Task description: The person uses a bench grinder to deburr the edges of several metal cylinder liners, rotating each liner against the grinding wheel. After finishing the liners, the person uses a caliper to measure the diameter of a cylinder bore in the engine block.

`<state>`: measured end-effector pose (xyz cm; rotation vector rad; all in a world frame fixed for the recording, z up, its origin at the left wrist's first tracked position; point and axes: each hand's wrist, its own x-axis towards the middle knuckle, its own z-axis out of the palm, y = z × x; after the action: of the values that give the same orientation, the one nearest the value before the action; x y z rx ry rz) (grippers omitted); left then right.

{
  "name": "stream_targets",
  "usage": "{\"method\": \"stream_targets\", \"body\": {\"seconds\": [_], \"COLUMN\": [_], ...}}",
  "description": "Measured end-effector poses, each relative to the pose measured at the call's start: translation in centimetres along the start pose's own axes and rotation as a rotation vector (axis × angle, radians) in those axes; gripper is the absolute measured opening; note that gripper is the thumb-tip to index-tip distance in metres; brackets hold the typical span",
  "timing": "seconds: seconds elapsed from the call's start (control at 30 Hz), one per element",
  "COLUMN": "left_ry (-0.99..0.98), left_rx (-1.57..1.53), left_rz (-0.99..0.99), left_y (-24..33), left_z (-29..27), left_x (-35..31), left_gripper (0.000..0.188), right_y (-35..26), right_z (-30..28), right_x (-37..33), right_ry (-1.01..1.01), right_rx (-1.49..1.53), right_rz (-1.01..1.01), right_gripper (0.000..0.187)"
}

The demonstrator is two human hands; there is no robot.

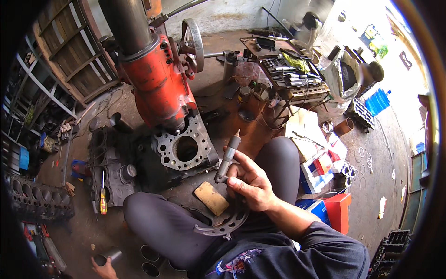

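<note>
In my right hand [251,183] is a large outside micrometer; its grey barrel [227,156] points up and away between thumb and fingers. The micrometer's curved frame [227,228] hangs below the hand, over my lap. At the lower left, my left hand [106,270] grips a grey metal cylinder sleeve [113,254] near the floor, its fingers at the rim. Other sleeves [149,253] stand on the floor beside my leg. A worn tan block [211,198] lies in front of my lap, and an engine block [202,160] with a round bore stands beyond it.
A red boring machine [160,88] stands over the engine block. To the left are another block [121,179], a yellow-handled screwdriver [103,200] and a cylinder block [37,197]. On the right lie a red box [337,213], metal rings [348,172] and a tool tray [290,69].
</note>
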<state>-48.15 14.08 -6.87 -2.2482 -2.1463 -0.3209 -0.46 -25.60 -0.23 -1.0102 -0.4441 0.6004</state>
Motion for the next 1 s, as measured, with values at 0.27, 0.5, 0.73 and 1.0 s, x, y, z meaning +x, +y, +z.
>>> {"method": "stream_targets", "body": {"seconds": [0.27,0.5,0.73,1.0], "left_ry": [0.363,0.091,-0.156,-0.204], "left_rx": [-0.4,-0.685,-0.514,-0.447], "left_rz": [0.724,1.192,1.195,1.199], "left_y": [11.8,35.6,46.7,48.1], "left_z": [-14.9,-13.5,-7.9,-5.0], "left_x": [2.3,-1.0,-6.8,-8.1], "left_gripper": [0.092,0.084,0.085,0.089], "right_y": [1.1,1.4,6.7,12.0], "right_z": [0.1,-0.4,0.9,2.2], "right_x": [1.2,1.1,4.8,10.1], "right_ry": [0.072,0.187,0.36,0.44], "right_rx": [-0.007,-0.039,-0.032,-0.008], "right_rz": [-0.042,-0.057,-0.127,-0.117], "right_gripper": [0.068,0.067,0.064,0.061]}}
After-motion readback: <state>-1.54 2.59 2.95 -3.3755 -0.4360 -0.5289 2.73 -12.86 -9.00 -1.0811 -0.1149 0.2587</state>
